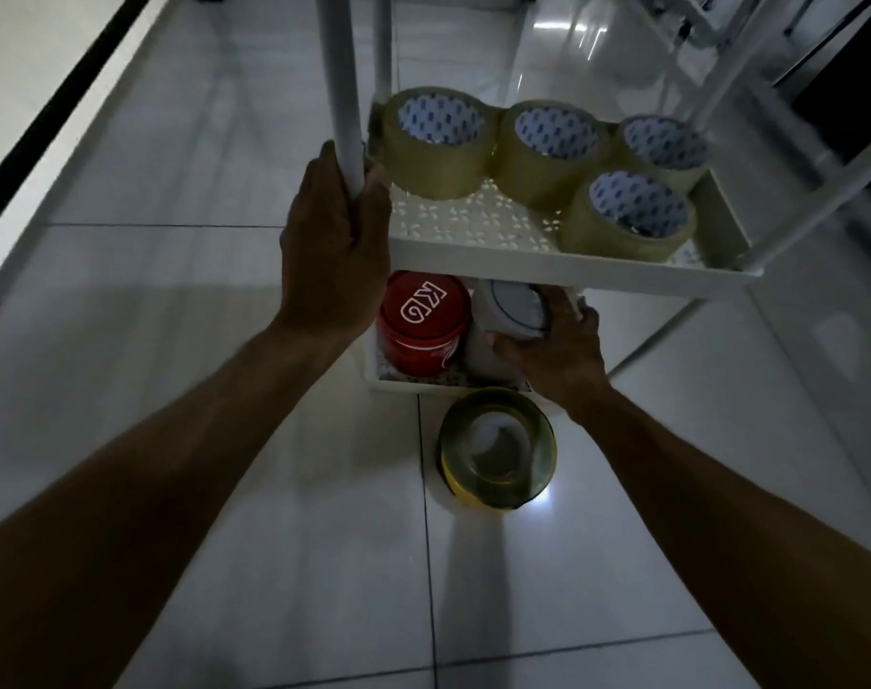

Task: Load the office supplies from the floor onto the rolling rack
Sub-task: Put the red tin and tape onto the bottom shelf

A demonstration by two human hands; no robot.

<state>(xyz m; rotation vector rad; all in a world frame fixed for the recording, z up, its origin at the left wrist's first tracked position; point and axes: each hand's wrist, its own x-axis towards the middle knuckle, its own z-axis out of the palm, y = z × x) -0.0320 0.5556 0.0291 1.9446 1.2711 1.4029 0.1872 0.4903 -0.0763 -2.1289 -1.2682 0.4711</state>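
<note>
A white rolling rack (pixel 562 265) stands on the tiled floor in front of me. Its middle shelf holds several rolls of clear packing tape (pixel 436 141). On the lowest shelf stands a red container (pixel 423 323) with white lettering on its lid. Beside it, my right hand (pixel 555 355) grips a white cylindrical container (pixel 515 305) under the middle shelf. My left hand (pixel 336 236) is wrapped around the rack's white front-left post (pixel 344 92). A yellow-green roll of tape (pixel 498 447) lies on the floor just in front of the rack.
Glossy white floor tiles spread all around. A white wall base with a black strip (pixel 50 106) runs along the left. Another white rack frame (pixel 696 22) and dark furniture (pixel 845 92) stand at the far right.
</note>
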